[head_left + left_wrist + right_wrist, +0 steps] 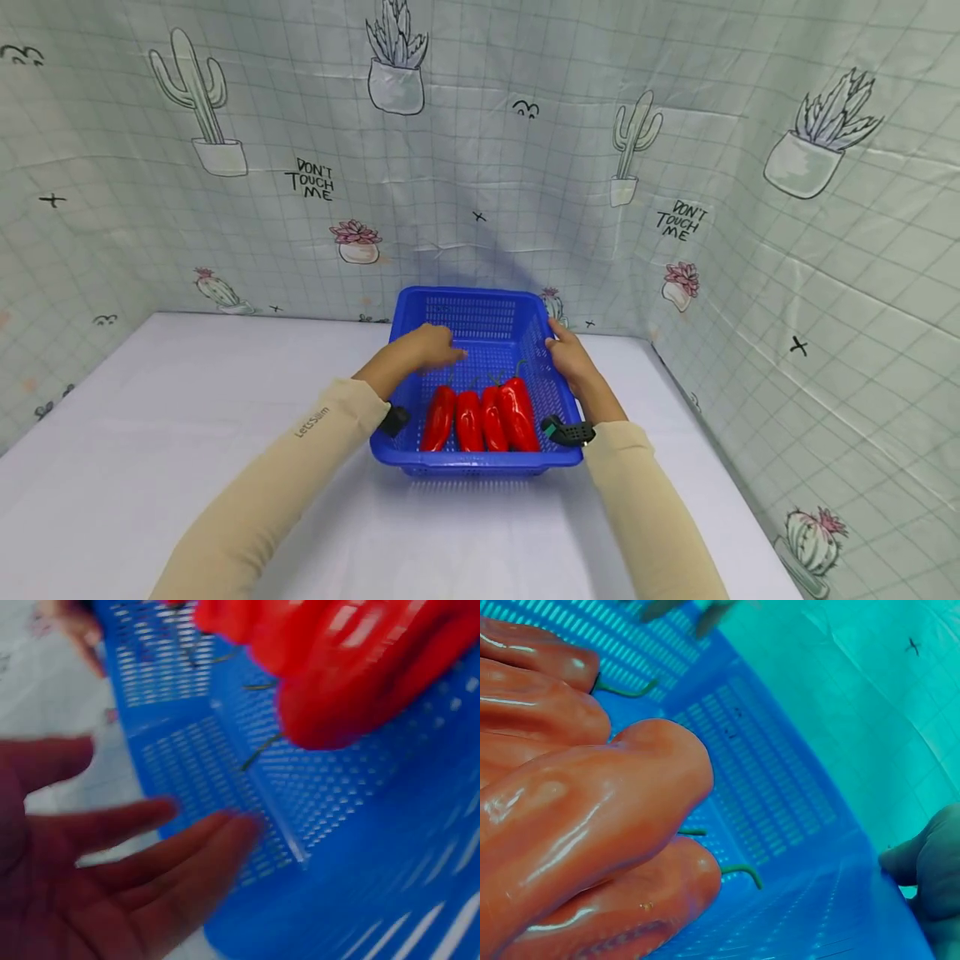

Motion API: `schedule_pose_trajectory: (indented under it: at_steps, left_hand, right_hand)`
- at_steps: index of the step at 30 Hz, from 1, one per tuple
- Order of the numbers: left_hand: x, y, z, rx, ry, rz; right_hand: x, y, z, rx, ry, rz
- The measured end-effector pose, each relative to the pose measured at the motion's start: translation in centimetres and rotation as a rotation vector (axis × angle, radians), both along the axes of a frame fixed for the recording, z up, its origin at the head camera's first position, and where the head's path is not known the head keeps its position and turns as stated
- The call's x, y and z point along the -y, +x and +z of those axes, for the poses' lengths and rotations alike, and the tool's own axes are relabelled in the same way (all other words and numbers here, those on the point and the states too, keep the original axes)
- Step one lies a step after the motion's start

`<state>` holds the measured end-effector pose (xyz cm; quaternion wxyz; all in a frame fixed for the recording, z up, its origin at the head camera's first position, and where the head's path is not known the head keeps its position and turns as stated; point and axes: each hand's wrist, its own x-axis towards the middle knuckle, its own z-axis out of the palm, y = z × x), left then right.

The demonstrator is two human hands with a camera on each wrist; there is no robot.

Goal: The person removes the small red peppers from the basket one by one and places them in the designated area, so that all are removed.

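Right grip (572,357) held the right edge of a blue basket (476,459), just below the frame's middle. Left grip (429,346) had fingers spread and held nothing, over the basket's left side. Red peppers (470,421) lay inside, lower middle.

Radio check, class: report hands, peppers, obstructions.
Left hand open, empty. Right hand holds blue basket. Red peppers inside. No obstruction visible above them.
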<state>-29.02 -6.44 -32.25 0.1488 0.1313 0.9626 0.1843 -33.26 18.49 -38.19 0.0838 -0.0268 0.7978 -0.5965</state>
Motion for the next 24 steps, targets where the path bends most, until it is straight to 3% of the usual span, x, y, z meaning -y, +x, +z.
schedule_pose_trajectory:
  at_steps: [4, 7, 11, 15, 18, 24]
  left_hand:
    - [-1.0, 0.7, -1.6, 0.288, -0.051, 0.010]
    - [-1.9, 1.3, -2.9, 0.381, -0.102, 0.002]
    - [-2.7, 1.6, -4.3, 0.361, -0.140, -0.004]
    - [-2.8, 1.6, -4.8, 0.334, -0.107, 0.025]
    - [-2.7, 1.5, -4.7, 0.287, -0.081, 0.033]
    - [-2.7, 1.2, -3.9, 0.132, -0.110, -0.047]
  right_hand:
    - [0.1, 0.1, 0.0, -0.011, 0.036, -0.005]
    - [0.1, 0.2, -0.2, 0.001, 0.060, -0.019]
    - [0.3, 0.4, -0.6, 0.005, 0.069, -0.023]
    - [0.3, 0.3, -0.9, -0.005, 0.079, -0.022]
    - [0.2, 0.2, -0.8, -0.014, 0.100, -0.026]
    - [0.1, 0.1, -0.2, -0.025, 0.112, -0.024]
